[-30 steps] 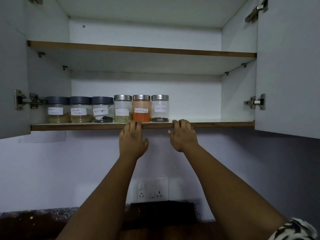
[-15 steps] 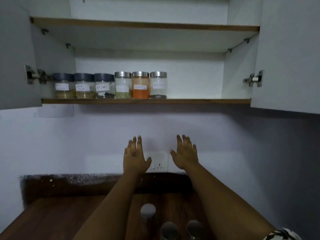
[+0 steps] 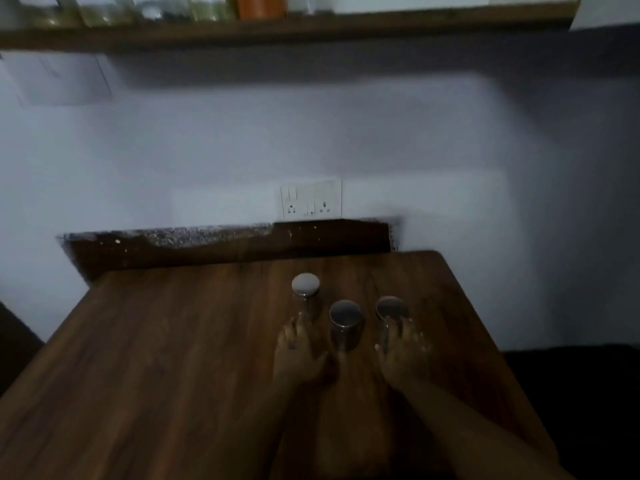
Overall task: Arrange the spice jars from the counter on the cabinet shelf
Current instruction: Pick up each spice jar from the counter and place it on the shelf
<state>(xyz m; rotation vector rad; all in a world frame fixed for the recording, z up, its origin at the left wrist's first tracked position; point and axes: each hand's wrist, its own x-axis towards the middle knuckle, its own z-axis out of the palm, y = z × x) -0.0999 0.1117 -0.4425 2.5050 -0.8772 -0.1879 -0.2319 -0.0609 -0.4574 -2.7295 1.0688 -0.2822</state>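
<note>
Both hands are open, fingers spread: the left hand (image 3: 298,351) and right hand (image 3: 401,355) reach toward three steel-lidded glass spice jars (image 3: 345,323) on the dark wooden worktop (image 3: 156,358).

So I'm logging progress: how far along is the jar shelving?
Done: a row of jars already stands on the shelf. In hand: nothing yet; left hand and right hand reach open toward the three silver-lidded jars. Left: those three on the counter.

Nothing is reading clearly; the jars on the shelf (image 3: 311,26) are showing only blurred bottoms, labels cropped.
</note>
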